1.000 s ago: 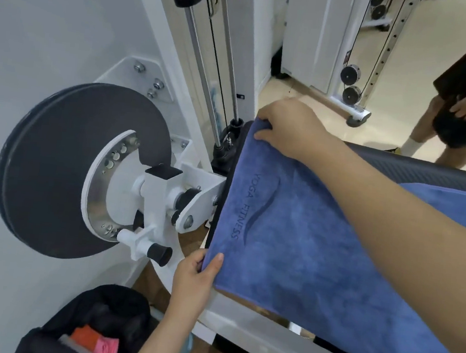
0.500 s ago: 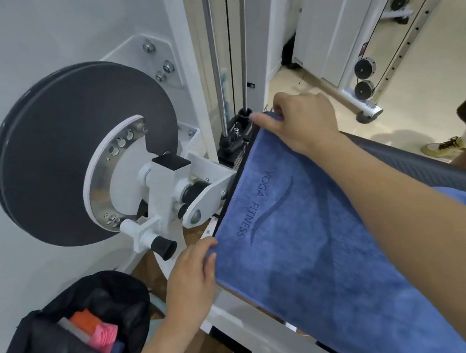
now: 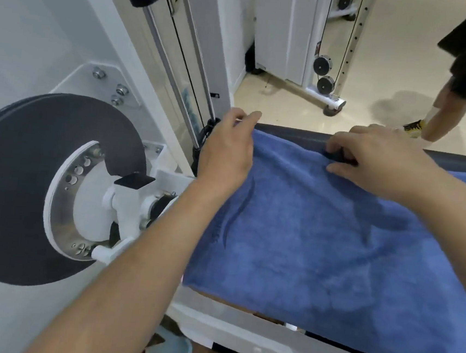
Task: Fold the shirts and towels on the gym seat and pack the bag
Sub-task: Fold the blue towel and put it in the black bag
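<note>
A blue towel (image 3: 319, 241) with a dark curved logo lies spread over the dark padded gym seat (image 3: 293, 132). My left hand (image 3: 227, 147) is at the towel's far left corner, fingers curled and pinching the cloth there. My right hand (image 3: 370, 158) is further right on the far edge, where its curled fingers pinch a small fold of towel. Both forearms reach across the towel. The bag is out of view.
A large dark round pad (image 3: 12, 183) on a white machine bracket (image 3: 127, 194) stands left of the seat. Steel guide rods and a cable (image 3: 180, 57) rise behind it. Another person's legs (image 3: 457, 84) stand on the floor at the far right, near a pulley frame (image 3: 326, 83).
My left hand left the towel's near left corner and now holds the far left corner. My right hand slid right along the far edge. The black bag dropped out of view.
</note>
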